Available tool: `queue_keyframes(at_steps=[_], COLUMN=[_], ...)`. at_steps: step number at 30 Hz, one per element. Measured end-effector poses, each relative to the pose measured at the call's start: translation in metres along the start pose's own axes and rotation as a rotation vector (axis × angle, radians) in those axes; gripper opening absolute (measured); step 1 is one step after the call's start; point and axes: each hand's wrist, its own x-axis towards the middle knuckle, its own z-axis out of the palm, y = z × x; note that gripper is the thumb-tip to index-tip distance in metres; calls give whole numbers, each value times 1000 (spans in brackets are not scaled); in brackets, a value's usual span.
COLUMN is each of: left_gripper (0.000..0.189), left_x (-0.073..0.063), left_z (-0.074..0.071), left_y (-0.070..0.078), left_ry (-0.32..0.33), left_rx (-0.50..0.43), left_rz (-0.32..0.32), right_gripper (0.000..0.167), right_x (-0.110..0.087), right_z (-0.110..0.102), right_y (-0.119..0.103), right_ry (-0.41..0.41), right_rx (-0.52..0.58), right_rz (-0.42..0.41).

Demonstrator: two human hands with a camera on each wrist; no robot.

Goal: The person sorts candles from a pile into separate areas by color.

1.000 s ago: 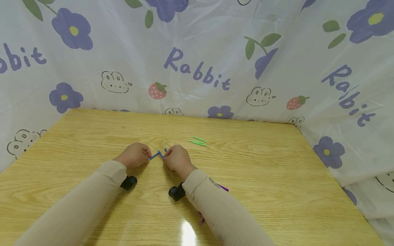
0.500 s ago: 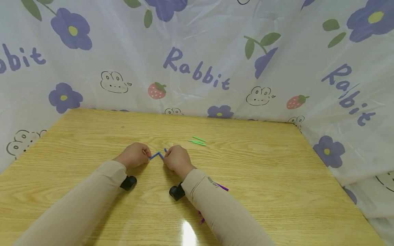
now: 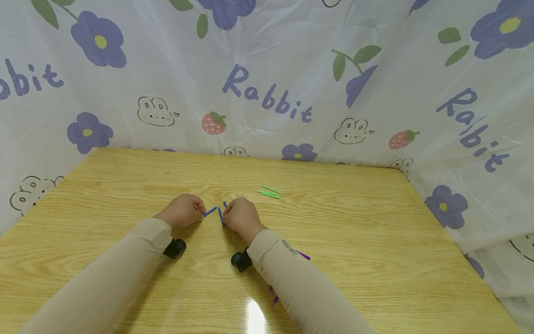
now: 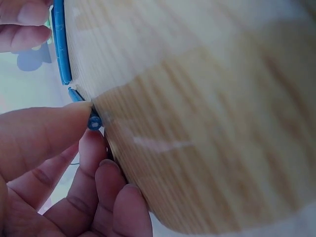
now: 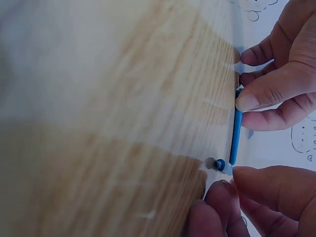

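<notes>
In the head view my left hand point(image 3: 183, 211) pinches a slim blue stick point(image 3: 210, 211) low over the wooden table. Its thumb and fingertip meet near the stick's end point(image 4: 94, 122) in the left wrist view. Opposite, my right hand point(image 3: 242, 216) pinches a second blue stick point(image 3: 221, 216), which slants toward the front. The two sticks' far ends lie close together, with a small gap. Another blue stick point(image 3: 225, 204) pokes out behind the right hand, mostly hidden by it. In the right wrist view the right thumb point(image 5: 266, 185) is near a blue stick's end point(image 5: 220, 165).
Several green sticks point(image 3: 269, 192) lie behind the right hand on the wooden table point(image 3: 354, 222). Purple sticks point(image 3: 303, 254) show partly beside and under the right sleeve. A printed curtain point(image 3: 267, 55) stands along the table's back and sides.
The blue stick at my right hand has swung its near end toward the front. Its far end has parted slightly from the left hand's stick. Both hands have barely moved.
</notes>
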Motion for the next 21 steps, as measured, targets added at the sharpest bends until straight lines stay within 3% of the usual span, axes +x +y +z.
queue_keyframes(at_steps=[12,21], left_gripper=[6,6], left_x=[1,1], left_z=[1,0], left_y=[2,1], left_ry=[-14,-13], left_rx=[-12,-5], left_rz=[-28,-34], right_gripper=[8,10], right_x=[2,2], right_z=[-2,-8], right_y=[11,13], right_ry=[-70,-97], right_rx=[294,325], right_rz=[39,31])
